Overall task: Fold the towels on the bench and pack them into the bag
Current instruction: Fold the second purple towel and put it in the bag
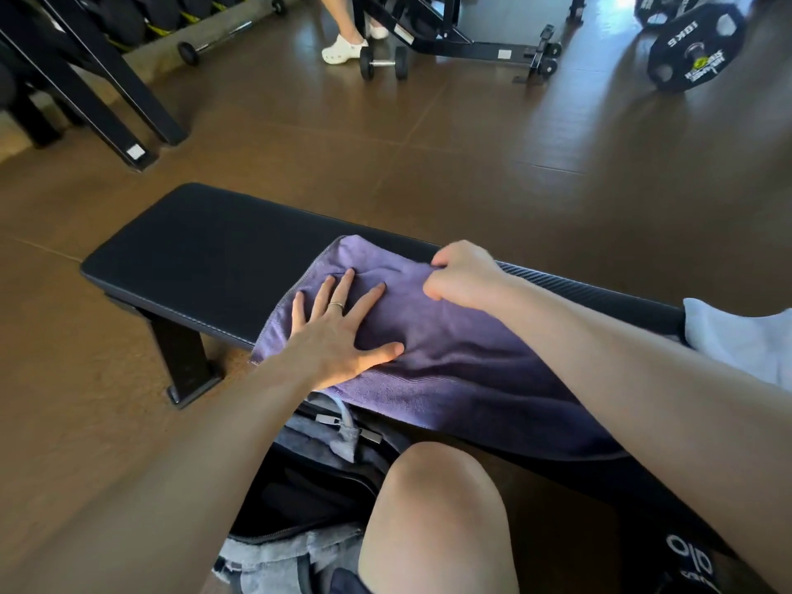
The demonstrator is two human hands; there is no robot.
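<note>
The padded black surface (205, 259) runs under both my hands, slick vinyl. The purple towel (450, 362), soft nubby terry, lies across it beneath my palms, its near edge hanging over the open bag (308, 486) below my left wrist. My left hand (338, 336) presses it flat, fingers spread; my right hand (463, 272) pinches the far edge. Pull too hard and the cloth may slide off the vinyl or bunch crooked.

Gym: dumbbell (383, 62), weight plates (696, 47).

A dumbbell (384, 63) lies on the brown floor (428, 156) beside a white clog (343, 50); a plate-loaded barbell (696, 47) rests far right.
</note>
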